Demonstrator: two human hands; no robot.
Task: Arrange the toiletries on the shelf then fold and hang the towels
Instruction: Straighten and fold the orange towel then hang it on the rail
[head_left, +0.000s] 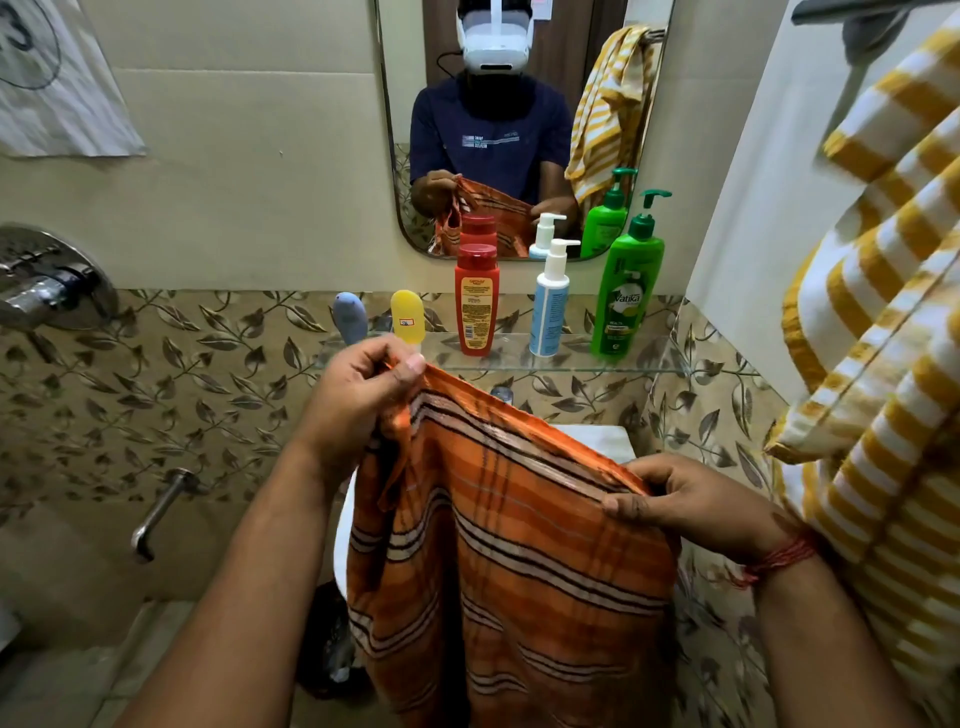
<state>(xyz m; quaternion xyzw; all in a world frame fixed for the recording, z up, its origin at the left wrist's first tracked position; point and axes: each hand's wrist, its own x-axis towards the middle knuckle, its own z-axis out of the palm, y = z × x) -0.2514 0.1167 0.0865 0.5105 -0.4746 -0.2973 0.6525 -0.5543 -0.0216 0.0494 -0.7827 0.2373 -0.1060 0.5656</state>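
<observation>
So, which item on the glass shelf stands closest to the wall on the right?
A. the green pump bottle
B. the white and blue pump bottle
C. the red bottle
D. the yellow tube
A: the green pump bottle stands last in the row on the glass shelf, nearest the right wall.

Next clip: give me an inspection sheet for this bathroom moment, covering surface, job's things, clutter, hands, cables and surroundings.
Surface: glass shelf under the mirror, holding five containers.
Job's things: grey tube, yellow tube, red bottle, white pump bottle and green pump bottle stand upright in a row; orange striped towel held up by its top edge; yellow striped towel hangs at right.
Clutter: nothing seen.
Hands: left hand and right hand each have a grip on the orange towel.
Cables: nothing seen.
Surroundings: leaf-patterned tiles, wall tap, paper sheet on the wall.
</observation>
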